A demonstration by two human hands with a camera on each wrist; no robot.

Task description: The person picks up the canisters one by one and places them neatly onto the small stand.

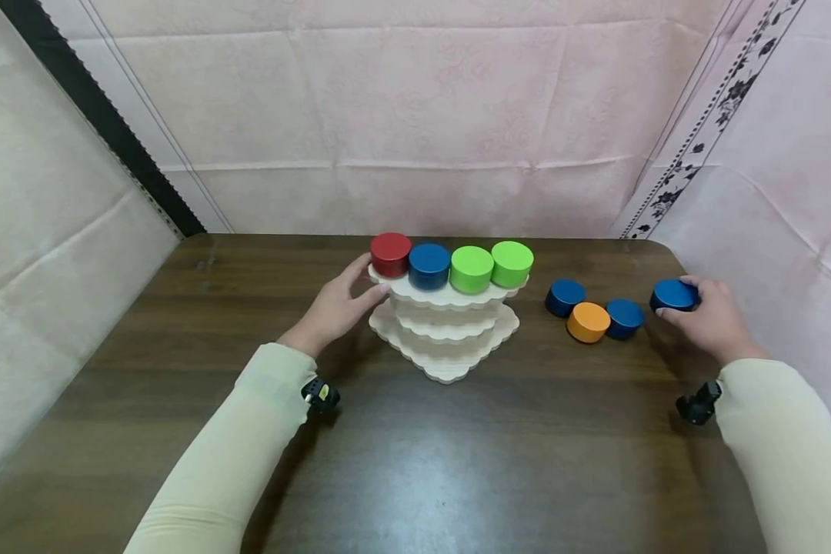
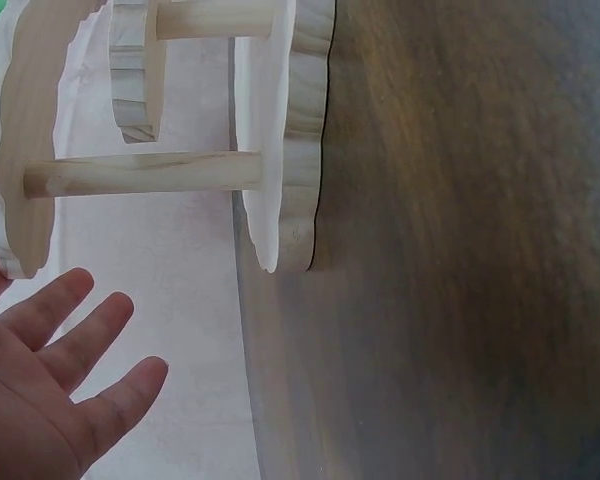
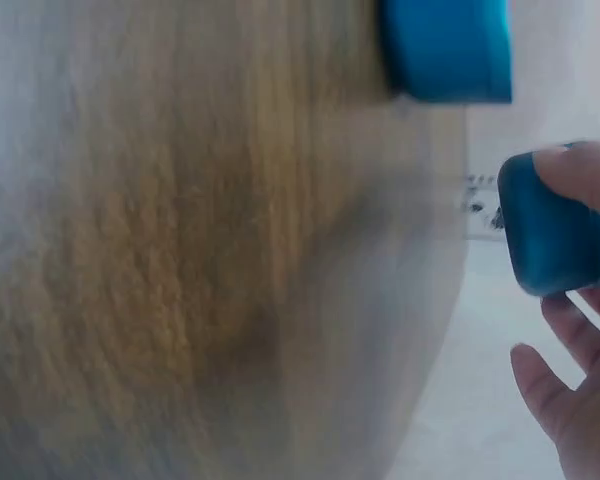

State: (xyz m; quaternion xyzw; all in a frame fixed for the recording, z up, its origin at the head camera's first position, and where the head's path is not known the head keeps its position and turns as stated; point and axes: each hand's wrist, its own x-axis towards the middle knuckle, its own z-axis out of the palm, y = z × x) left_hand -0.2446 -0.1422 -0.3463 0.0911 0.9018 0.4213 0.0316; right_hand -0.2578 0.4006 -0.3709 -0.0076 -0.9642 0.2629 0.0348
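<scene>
A white wooden tiered stand [image 1: 443, 360] with scalloped edges has a red cylinder [image 1: 391, 255], a blue cylinder [image 1: 429, 266] and two green cylinders [image 1: 472, 269] in a row on its top tier. My left hand [image 1: 337, 308] touches the left corner of that tier beside the red cylinder, thumb in front. In the left wrist view its other fingers [image 2: 85, 345] spread out beneath. At the table's right side my right hand [image 1: 720, 317] pinches another blue cylinder [image 1: 673, 295] between thumb and fingers. The right wrist view shows this held cylinder [image 3: 555, 228] raised off the wood.
Two blue cylinders [image 1: 565, 297] and an orange cylinder [image 1: 588, 322] stand grouped on the brown table [image 1: 415, 462], between the stand and my right hand. Pale cloth [image 1: 415, 115] hangs behind the table and along both sides.
</scene>
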